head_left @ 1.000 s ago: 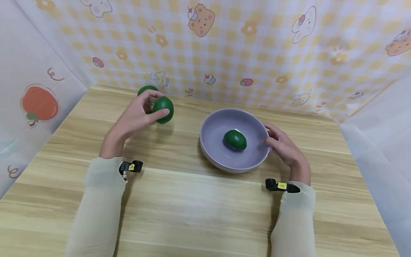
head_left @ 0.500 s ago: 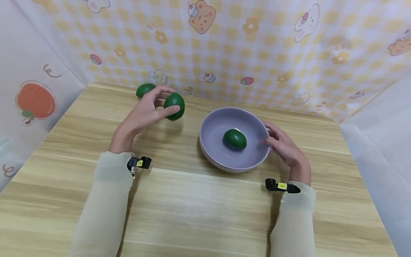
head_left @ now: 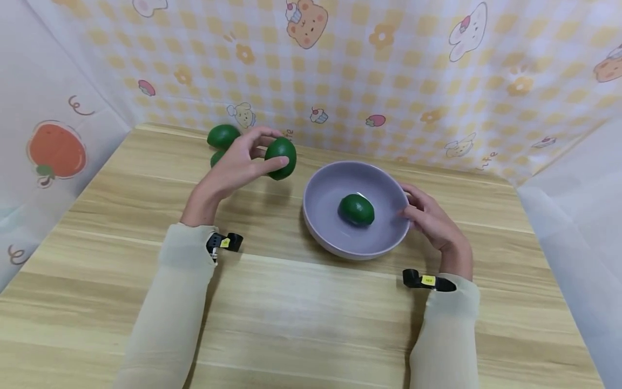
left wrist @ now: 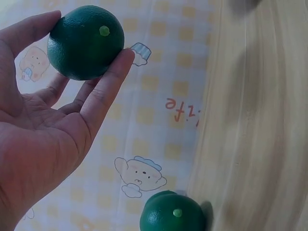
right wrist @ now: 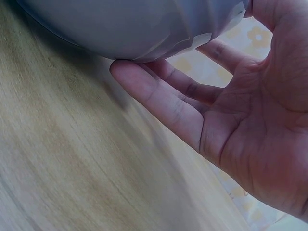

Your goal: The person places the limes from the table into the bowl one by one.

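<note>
My left hand (head_left: pixel 235 167) holds a dark green lime (head_left: pixel 286 147) between thumb and fingers, raised over the table left of the bowl. In the left wrist view a pale stem spot shows on this lime (left wrist: pixel 82 48). A lilac bowl (head_left: pixel 322 208) stands to its right, with one lime (head_left: pixel 357 210) lying inside. At the bowl's right side my right hand (head_left: pixel 434 224) grips the rim, thumb on top and fingers against the outer wall. In the right wrist view the fingers (right wrist: pixel 163 101) reach under the curved side of the bowl.
Behind the left hand, another lime (head_left: pixel 223 136) lies near the table's back edge, and part of a further lime (head_left: pixel 216 158) shows beside it. A checked curtain (head_left: pixel 340 92) rises at the back of the wooden table (head_left: pixel 301 319); pale sheets hang at both sides.
My left hand has carried the lime rightward towards the bowl, uncovering the limes behind it. The right hand and the bowl have stayed in place.
</note>
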Action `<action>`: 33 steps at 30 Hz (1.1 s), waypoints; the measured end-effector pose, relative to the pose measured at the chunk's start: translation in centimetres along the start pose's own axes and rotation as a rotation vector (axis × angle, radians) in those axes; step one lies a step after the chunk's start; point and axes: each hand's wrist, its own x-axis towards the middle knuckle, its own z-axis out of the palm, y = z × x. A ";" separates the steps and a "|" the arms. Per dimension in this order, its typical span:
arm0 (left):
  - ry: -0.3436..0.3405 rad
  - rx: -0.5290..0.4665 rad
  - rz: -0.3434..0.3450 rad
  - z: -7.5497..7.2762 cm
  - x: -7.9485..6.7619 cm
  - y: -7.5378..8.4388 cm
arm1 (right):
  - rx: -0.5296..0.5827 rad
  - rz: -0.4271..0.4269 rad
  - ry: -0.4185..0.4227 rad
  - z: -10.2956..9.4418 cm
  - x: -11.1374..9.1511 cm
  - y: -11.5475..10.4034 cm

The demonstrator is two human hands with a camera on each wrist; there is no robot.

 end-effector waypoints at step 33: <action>-0.104 -0.071 0.100 3.8 1.2 1.1 | -0.011 0.006 0.000 -0.1 0.2 0.1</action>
